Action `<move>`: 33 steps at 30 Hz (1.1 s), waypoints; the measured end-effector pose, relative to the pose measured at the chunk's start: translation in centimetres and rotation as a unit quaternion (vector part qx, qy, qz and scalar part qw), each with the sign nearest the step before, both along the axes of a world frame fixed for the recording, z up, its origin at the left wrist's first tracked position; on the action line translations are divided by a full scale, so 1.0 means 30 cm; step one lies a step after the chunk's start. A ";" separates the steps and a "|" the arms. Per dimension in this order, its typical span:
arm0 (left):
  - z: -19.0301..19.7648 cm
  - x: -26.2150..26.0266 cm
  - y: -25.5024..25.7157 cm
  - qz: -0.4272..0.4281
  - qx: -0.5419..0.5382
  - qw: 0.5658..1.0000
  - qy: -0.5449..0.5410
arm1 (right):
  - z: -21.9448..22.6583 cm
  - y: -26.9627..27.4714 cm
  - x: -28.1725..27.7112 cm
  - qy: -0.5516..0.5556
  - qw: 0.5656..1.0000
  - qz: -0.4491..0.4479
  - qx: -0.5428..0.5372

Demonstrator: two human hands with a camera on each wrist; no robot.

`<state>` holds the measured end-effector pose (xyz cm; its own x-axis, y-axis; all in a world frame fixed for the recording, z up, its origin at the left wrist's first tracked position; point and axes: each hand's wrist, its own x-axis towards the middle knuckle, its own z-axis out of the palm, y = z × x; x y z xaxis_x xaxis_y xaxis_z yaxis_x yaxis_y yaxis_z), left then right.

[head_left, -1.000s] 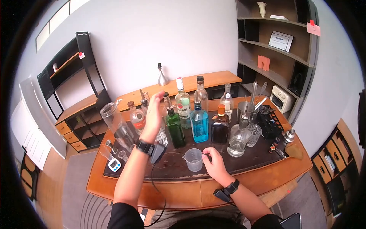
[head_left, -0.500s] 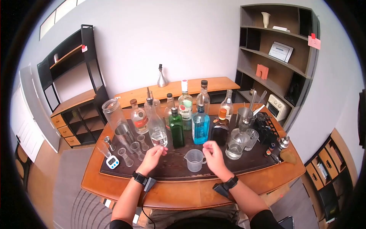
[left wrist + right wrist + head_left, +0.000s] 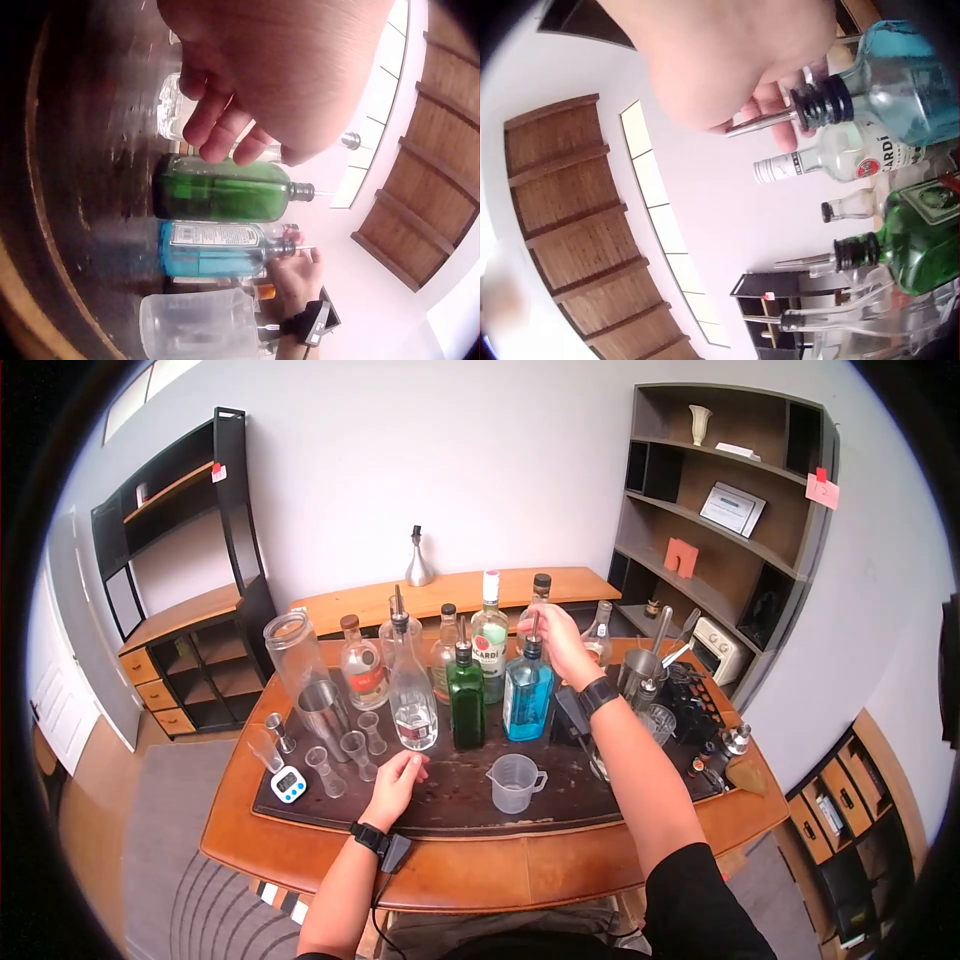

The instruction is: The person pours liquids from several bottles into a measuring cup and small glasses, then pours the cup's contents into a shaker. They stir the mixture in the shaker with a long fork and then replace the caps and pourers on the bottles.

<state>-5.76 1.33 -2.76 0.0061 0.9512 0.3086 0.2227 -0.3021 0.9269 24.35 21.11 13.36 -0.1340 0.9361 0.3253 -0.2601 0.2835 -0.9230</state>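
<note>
Right hand (image 3: 562, 646) has quit jug (image 3: 513, 785) for blue bottle (image 3: 526, 705), mid-frame; work shifts there. Grip: can't tell. Left hand (image 3: 396, 788) loosely curled, empty.

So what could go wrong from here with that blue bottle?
The right hand is at the pourer on the blue bottle, so a clumsy grip might tip it. The green bottle stands close beside it and could get knocked. The plastic jug stands in front, so bringing the bottle forward low might bump it.
</note>
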 end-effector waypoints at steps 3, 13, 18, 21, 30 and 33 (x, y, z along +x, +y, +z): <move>0.012 0.009 -0.009 -0.010 -0.001 1.000 0.010 | -0.024 0.007 -0.001 -0.007 0.999 0.003 0.048; 0.015 0.015 -0.014 -0.019 -0.023 1.000 0.007 | 0.007 0.009 -0.007 -0.003 1.000 0.022 -0.019; 0.006 0.019 -0.004 -0.023 -0.023 0.999 -0.003 | 0.004 0.023 -0.006 0.004 0.999 0.018 -0.037; 0.006 0.016 -0.010 -0.024 -0.016 1.000 -0.011 | 0.006 0.000 -0.006 0.005 1.000 0.002 -0.008; -0.003 0.016 -0.006 -0.029 -0.007 0.999 -0.017 | 0.343 -0.390 0.312 -0.050 0.969 -0.149 0.189; 0.004 0.017 -0.006 -0.023 0.002 1.000 -0.003 | 0.292 -0.426 0.486 -0.112 0.954 -0.226 0.160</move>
